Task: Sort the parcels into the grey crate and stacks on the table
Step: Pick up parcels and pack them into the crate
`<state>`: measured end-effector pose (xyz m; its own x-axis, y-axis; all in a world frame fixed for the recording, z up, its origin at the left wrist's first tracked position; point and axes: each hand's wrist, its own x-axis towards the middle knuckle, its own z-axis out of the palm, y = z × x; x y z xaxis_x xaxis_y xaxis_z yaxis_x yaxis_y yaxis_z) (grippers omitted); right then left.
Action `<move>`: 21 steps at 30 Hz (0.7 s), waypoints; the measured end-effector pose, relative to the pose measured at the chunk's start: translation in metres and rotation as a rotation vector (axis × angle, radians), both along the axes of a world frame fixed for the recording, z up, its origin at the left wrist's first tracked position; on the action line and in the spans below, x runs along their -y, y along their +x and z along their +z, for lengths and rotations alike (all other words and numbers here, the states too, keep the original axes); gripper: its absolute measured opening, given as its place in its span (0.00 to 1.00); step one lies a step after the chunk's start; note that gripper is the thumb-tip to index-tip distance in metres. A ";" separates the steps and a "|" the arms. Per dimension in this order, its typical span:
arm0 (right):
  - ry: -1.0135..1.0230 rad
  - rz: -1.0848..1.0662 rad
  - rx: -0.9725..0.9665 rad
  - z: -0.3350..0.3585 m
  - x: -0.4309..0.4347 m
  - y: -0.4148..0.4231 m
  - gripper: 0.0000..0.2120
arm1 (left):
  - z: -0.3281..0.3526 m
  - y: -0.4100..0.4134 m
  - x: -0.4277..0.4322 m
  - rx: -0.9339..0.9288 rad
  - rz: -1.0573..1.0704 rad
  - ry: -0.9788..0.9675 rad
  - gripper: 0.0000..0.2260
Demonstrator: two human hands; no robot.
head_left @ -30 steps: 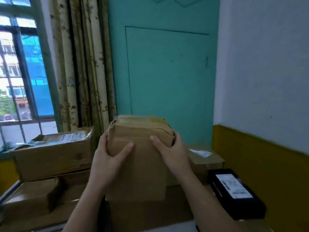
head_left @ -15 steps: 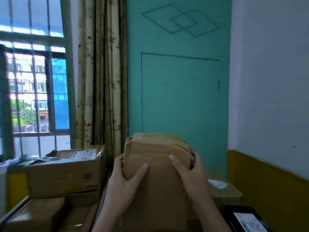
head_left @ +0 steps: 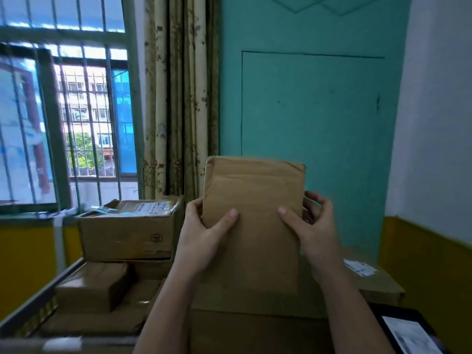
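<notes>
The parcel [head_left: 252, 221] has tipped up flatter toward us. Both hands, left [head_left: 204, 238] and right [head_left: 310, 233], grip its sides above the table stacks. It looks light and stiff; hold the edges.

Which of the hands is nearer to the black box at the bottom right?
Right. The right hand holds the parcel's right edge, on the side of the black box. The left hand holds its left edge, farther away.
</notes>
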<state>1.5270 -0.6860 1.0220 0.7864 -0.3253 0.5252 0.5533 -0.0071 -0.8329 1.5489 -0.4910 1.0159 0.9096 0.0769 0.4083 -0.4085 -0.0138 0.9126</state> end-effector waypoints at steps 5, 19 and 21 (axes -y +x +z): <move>-0.017 0.033 -0.030 -0.013 0.007 0.009 0.20 | -0.010 0.000 0.000 -0.034 -0.068 0.006 0.32; -0.150 0.264 -0.276 -0.070 0.022 0.007 0.29 | -0.079 -0.008 -0.015 -0.372 -0.153 -0.027 0.20; -0.120 0.238 -0.311 -0.074 0.021 0.007 0.31 | -0.088 -0.010 -0.020 -0.368 -0.193 -0.007 0.14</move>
